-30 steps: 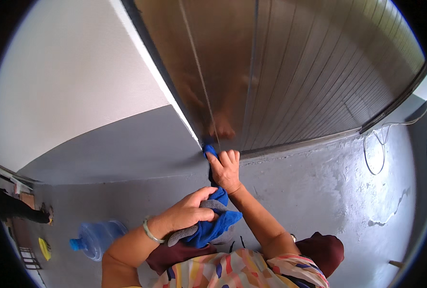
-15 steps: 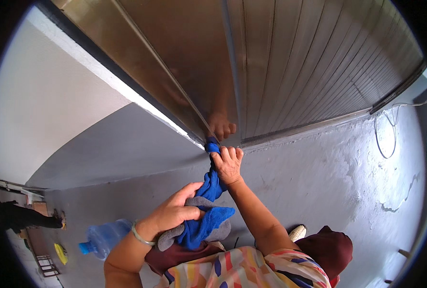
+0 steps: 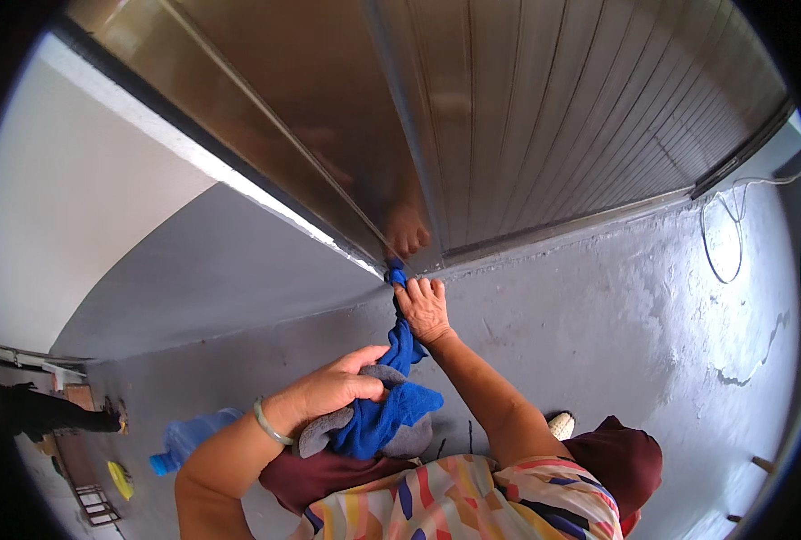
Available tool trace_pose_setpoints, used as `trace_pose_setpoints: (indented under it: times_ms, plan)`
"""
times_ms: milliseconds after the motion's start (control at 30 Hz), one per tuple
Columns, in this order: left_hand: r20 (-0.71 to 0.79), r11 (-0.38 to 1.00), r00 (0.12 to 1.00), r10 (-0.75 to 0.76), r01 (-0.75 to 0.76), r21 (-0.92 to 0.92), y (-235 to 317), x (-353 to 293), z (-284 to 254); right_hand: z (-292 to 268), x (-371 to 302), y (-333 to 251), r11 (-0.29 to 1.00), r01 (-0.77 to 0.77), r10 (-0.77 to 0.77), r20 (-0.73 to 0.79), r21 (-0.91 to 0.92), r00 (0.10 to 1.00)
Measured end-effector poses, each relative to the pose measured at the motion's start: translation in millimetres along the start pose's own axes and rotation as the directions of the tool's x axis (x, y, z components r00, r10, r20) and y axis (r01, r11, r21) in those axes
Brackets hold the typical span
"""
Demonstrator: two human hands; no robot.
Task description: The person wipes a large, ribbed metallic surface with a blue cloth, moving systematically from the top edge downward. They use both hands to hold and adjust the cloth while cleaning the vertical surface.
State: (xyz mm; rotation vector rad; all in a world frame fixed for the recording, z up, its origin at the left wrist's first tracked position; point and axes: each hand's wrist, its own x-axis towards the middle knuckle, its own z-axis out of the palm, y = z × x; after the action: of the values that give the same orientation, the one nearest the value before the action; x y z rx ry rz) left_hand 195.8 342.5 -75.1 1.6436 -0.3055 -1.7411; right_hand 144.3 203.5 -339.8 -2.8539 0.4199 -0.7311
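Note:
A blue cloth [image 3: 402, 349] with grey parts stretches, twisted, between my two hands. My left hand [image 3: 339, 389] is closed round its bunched blue-and-grey end, close to my lap. Farther forward, my right hand [image 3: 425, 309] grips the narrow far end with bent fingers. That end touches the bottom corner of a shiny brown door panel [image 3: 328, 108], at the foot of its frame. The fingertips of the right hand are partly hidden against the cloth. A reflection of this hand shows in the panel.
Ribbed panelling [image 3: 562, 117] runs to the right above the grey floor [image 3: 562, 315]. A low grey-and-white wall [image 3: 175, 270] stands left of the frame. Behind my left arm lies a blue water jug [image 3: 193, 436]. A cable [image 3: 733, 225] hangs at the right; another person's dark-clothed leg [image 3: 58, 409] shows far left.
My right hand has shifted slightly down and left along the door's foot, still holding the cloth. My left hand keeps its grip nearly in place, and the view has turned a little.

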Motion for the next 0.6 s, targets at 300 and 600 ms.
trace_pose_setpoints:
  times_ms: [300, 600]
  plan:
    - [-0.026, 0.999, 0.998, 0.051, -0.051, -0.007, 6, -2, 2, -16, 19, 7, 0.992, 0.042, -0.029, -0.112, 0.122, 0.993]
    - [-0.025, 0.994, 0.999, 0.026, -0.023, 0.109, 2, 6, -3, 82, -22, -31, 0.425, -0.446, 0.786, -0.077, 0.787, 0.614]
